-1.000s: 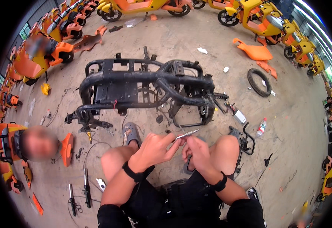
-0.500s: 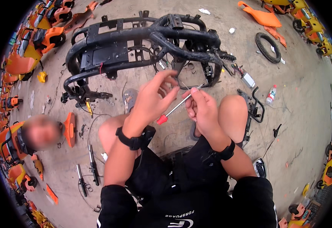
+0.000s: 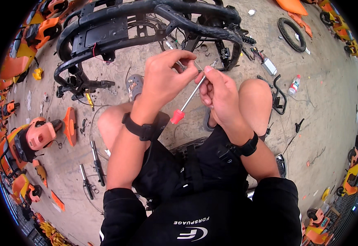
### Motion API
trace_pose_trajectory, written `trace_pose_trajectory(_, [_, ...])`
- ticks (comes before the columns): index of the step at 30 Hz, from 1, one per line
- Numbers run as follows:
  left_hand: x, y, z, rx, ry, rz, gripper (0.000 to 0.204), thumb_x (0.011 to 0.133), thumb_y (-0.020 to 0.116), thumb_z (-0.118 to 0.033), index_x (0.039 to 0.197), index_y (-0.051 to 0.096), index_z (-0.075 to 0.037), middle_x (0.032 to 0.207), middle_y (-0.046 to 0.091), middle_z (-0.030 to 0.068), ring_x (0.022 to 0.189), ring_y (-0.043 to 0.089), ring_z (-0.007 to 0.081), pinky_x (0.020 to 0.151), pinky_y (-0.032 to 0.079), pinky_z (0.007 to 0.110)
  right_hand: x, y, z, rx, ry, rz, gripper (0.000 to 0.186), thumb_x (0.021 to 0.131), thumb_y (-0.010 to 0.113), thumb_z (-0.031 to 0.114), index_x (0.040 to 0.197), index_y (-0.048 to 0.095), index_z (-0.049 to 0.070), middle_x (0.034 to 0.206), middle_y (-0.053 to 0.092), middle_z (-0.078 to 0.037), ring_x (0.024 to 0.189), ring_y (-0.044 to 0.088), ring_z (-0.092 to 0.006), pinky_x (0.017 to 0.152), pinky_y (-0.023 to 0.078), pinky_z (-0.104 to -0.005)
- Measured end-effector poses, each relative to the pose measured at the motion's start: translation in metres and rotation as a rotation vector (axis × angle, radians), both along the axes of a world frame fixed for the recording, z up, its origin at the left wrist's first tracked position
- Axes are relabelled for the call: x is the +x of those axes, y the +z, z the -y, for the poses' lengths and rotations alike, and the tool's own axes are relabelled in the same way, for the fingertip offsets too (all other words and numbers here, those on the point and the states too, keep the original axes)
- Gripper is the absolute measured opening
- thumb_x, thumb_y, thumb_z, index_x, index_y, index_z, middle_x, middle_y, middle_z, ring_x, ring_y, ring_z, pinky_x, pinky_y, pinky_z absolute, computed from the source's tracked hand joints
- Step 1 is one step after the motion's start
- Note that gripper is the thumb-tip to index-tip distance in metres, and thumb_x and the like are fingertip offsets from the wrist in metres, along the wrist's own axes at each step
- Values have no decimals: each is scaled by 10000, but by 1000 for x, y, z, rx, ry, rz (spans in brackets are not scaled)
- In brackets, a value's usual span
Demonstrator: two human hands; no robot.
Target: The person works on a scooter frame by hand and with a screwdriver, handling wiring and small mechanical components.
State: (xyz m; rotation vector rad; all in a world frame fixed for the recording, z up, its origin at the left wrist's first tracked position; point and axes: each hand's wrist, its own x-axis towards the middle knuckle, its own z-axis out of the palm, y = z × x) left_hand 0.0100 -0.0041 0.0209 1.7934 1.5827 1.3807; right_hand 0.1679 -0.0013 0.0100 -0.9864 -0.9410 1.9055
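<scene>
My right hand [image 3: 220,91] is closed round a thin metal rod with a flared red end [image 3: 190,98], which slants down to the left. A small shiny metal piece [image 3: 214,62] shows just beyond those fingers; whether it belongs to the rod I cannot tell. My left hand [image 3: 171,75] pinches thumb against fingers close to the right thumb. Between the two sets of fingertips runs a thin wire-like piece [image 3: 199,65]. Both hands are above the floor, between my bent knees and in front of a black tubular vehicle frame [image 3: 146,39].
A tyre [image 3: 291,35], a bottle [image 3: 294,85] and a silver box with wires [image 3: 268,65] lie to the right. Two shock absorbers [image 3: 97,164] are on the floor at left, near an orange scooter [image 3: 35,137]. More scooters line both sides.
My left thumb and fingers have come together at the wire-like piece. The frame sits higher in view, and the left scooter's front shows more clearly.
</scene>
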Motion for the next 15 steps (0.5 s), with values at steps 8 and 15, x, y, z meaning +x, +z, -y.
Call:
trace_pose_trajectory(8, [3,-1,4,-36,62,21,138,792,679,-9,911,745,8,851,749,104,673,710,153,613,555,244,-2,-5,1,50,-7,-21,356,1012,522,305,848,633,9,590,531,-7,446,424,-57,407,281,-199])
trace_pose_trajectory(15, [1,-8,2,64,88,-23,144,797,669,7,918,748,5,852,751,105,668,711,146,617,562,247,-2,-3,2,43,-1,-28,356,1017,527,287,849,653,0,595,533,-3,453,425,-51,419,305,-205])
